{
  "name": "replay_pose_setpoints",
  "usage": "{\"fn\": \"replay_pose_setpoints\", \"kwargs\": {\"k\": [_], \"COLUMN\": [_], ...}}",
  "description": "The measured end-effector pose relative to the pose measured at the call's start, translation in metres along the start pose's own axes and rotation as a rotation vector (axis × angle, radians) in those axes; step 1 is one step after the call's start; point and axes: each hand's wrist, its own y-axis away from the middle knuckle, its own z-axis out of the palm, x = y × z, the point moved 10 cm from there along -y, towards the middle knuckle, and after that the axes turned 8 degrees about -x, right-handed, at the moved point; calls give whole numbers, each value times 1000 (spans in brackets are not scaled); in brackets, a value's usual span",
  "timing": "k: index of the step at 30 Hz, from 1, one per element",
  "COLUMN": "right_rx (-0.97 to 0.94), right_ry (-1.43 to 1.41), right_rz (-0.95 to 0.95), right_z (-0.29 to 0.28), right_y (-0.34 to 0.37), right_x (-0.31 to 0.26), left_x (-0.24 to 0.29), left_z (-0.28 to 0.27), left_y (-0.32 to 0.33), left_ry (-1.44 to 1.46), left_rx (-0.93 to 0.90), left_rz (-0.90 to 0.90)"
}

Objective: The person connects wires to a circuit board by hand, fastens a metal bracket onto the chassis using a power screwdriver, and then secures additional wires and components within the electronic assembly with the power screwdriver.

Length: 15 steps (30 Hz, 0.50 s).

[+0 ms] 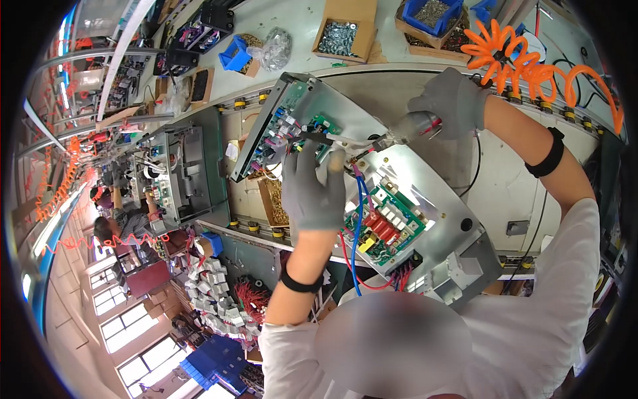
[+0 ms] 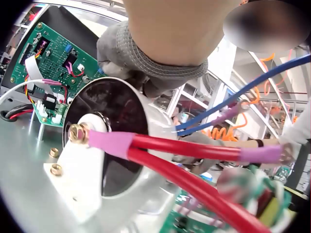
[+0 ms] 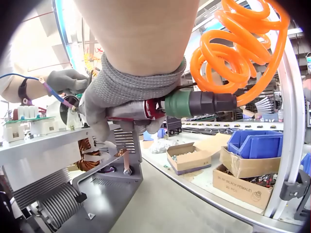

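In the head view a grey-gloved left hand [image 1: 312, 189] reaches over a metal chassis [image 1: 458, 233], fingers extended beside a small circuit board and dark cable. Beyond a large round black-faced component [image 2: 124, 126] with red leads [image 2: 194, 179], the left wrist view shows the same hand [image 2: 119, 53]; its fingertips are partly hidden. The gloved right hand [image 1: 452, 103] grips an air tool [image 1: 420, 124] above the chassis edge. From the right wrist, fingers of this hand [image 3: 104, 104] curl round the tool's red and silver body [image 3: 131, 110], whose green coupling [image 3: 179, 104] joins an orange coiled hose [image 3: 209, 58].
A green board with red parts [image 1: 382, 226] lies in the chassis, with blue wires [image 1: 359, 226] across it. Behind stand a carton of screws [image 1: 339, 38] and blue bins [image 1: 432, 14]. Another chassis [image 1: 186, 173] stands at left. A carton of small brass parts [image 1: 272, 203] lies below.
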Motion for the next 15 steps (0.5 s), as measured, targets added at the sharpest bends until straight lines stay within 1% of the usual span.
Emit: {"fn": "replay_pose_setpoints", "kwargs": {"k": [1, 2, 4, 5, 6, 7, 9, 11, 14, 15], "right_rx": [6, 4, 38, 34, 104, 174, 155, 137, 165, 124], "right_ry": [41, 38, 58, 62, 89, 115, 120, 124, 122, 142], "right_rz": [-19, -20, -57, -65, -104, -141, -153, -164, -216, -211], "right_z": [-1, -1, -7, -7, -15, -23, -26, -26, -31, -31], "right_y": [-1, -2, -5, -7, -7, -7, -13, -20, -24, -27], "right_x": [-1, 0, -1, 0, -3, -5, -5, -5, -6, -7], "left_x": [-6, -4, 7, 10, 15, 20, 21, 19, 18, 18], "left_z": [-3, 1, 18, 29, 41, 45, 67, 73, 75, 76], "left_y": [15, 31, 50, 57, 62, 63, 65, 65, 68, 69], "left_ry": [-43, -100, 31, 104, 177, 178, 179, 200, 220, 235], "left_rx": [-33, -71, -178, -251, -323, -320, -450, -440, -398, -405], "left_rz": [-134, -71, -78, -105, -130, -135, -225, -235, -249, -246]}}
